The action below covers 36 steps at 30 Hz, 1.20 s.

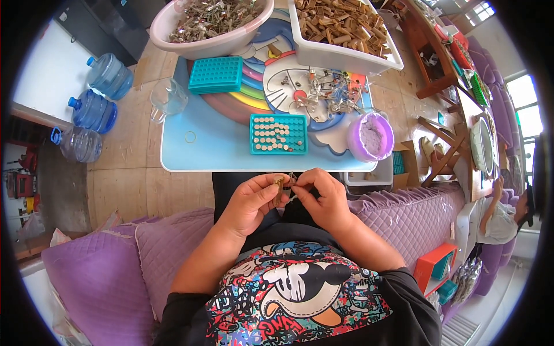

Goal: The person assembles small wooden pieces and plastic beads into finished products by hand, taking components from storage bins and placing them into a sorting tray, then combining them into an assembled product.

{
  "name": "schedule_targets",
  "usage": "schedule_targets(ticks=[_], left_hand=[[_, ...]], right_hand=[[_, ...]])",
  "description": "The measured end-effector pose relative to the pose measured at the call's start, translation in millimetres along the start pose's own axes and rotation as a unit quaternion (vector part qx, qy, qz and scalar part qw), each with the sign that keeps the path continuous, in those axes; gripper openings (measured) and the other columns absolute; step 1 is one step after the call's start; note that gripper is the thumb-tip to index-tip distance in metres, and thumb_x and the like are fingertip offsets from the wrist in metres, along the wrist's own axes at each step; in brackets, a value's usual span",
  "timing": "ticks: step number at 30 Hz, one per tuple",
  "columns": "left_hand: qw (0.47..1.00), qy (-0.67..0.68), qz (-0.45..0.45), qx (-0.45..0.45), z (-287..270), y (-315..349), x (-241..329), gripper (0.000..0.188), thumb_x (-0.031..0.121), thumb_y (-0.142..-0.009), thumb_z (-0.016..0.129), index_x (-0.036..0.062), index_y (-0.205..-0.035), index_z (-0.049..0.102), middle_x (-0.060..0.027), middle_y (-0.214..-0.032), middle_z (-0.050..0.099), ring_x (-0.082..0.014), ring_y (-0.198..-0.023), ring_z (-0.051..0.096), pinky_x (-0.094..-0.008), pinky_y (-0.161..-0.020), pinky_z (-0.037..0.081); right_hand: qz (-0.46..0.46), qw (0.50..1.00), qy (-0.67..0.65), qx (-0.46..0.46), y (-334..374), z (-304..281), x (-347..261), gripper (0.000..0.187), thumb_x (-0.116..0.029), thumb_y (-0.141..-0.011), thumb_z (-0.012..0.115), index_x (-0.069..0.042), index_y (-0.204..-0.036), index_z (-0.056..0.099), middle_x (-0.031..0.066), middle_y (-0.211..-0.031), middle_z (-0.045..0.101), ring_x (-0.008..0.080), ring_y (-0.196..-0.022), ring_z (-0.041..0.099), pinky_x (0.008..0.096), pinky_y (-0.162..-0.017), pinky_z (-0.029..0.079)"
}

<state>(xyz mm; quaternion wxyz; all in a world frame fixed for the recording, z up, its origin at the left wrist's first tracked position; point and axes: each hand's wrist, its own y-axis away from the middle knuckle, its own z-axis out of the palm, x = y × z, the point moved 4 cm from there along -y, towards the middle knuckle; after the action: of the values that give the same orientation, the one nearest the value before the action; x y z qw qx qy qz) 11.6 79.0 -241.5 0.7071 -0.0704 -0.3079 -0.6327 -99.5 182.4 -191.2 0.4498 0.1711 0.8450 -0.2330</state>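
My left hand (254,202) is closed on a small golden-brown piece (279,184), held upright between thumb and fingers over my lap. Close beside it, my right hand (323,197) pinches at something thin and small, too fine to name, and the fingertips of both hands almost meet. Just beyond the table's front edge, a teal tray (279,151) with rows of round wells lies flat; many wells hold pale round pieces. Right of that tray stands a purple tub (388,144) with greyish powdery stuff inside.
The blue table (213,153) carries stacked teal trays (216,74), a clear pitcher (168,98), a loose pile of small shiny pieces (340,92), a pink-white basin (164,34) and a white bin (340,62) of brown pieces. Water bottles (94,111) stand left. Another person (499,222) sits right.
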Motion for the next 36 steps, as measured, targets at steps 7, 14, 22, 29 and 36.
schedule_targets(ticks=[7,14,22,29,36], left_hand=[[1.000,0.004,0.015,0.024,-1.7,0.5,-8.6,0.030,0.016,-0.087,0.060,0.0002,-0.112,0.056,-0.0057,-0.100,0.062,-0.0132,-0.084,0.060,-0.0266,-0.076,0.048],[0.998,-0.014,0.046,0.031,3.7,-0.4,-8.8,0.027,0.016,-0.088,0.058,0.0022,-0.112,0.056,-0.0032,-0.099,0.061,-0.0119,-0.085,0.059,-0.0265,-0.079,0.047],[0.990,-0.051,0.079,0.103,3.8,0.5,-8.3,0.031,0.019,-0.090,0.055,0.0018,-0.116,0.054,-0.0055,-0.098,0.061,-0.0125,-0.083,0.060,-0.0273,-0.077,0.050],[0.984,-0.134,0.075,0.090,9.3,0.9,-8.3,0.033,0.016,-0.089,0.058,0.0004,-0.118,0.053,-0.0051,-0.098,0.061,-0.0112,-0.081,0.059,-0.0253,-0.075,0.050],[0.986,-0.125,0.052,0.096,7.2,1.4,-7.9,0.031,0.014,-0.088,0.059,-0.0002,-0.116,0.055,-0.0051,-0.097,0.061,-0.0102,-0.078,0.059,-0.0244,-0.071,0.051]], right_hand=[[-0.015,0.999,0.018,0.040,2.8,1.6,1.5,0.012,0.001,-0.072,0.065,-0.003,-0.079,0.056,0.0097,-0.077,0.060,0.0260,-0.068,0.060,0.0317,-0.058,0.048],[-0.018,0.998,0.015,0.056,1.3,5.3,0.3,0.012,0.002,-0.071,0.065,-0.002,-0.078,0.056,0.0090,-0.075,0.059,0.0247,-0.066,0.059,0.0308,-0.057,0.047],[0.156,0.981,-0.111,0.038,8.3,10.7,9.8,0.013,0.001,-0.077,0.066,-0.002,-0.085,0.056,0.0044,-0.077,0.061,0.0098,-0.070,0.059,0.0218,-0.063,0.047],[0.213,0.953,-0.215,-0.001,15.2,16.7,33.1,0.012,0.003,-0.080,0.064,0.000,-0.088,0.057,0.0021,-0.079,0.061,0.0081,-0.073,0.058,0.0206,-0.065,0.047],[0.096,0.992,-0.087,0.005,5.4,8.8,15.1,0.009,-0.002,-0.076,0.067,0.000,-0.083,0.062,0.0082,-0.077,0.061,0.0179,-0.069,0.060,0.0284,-0.061,0.048]])
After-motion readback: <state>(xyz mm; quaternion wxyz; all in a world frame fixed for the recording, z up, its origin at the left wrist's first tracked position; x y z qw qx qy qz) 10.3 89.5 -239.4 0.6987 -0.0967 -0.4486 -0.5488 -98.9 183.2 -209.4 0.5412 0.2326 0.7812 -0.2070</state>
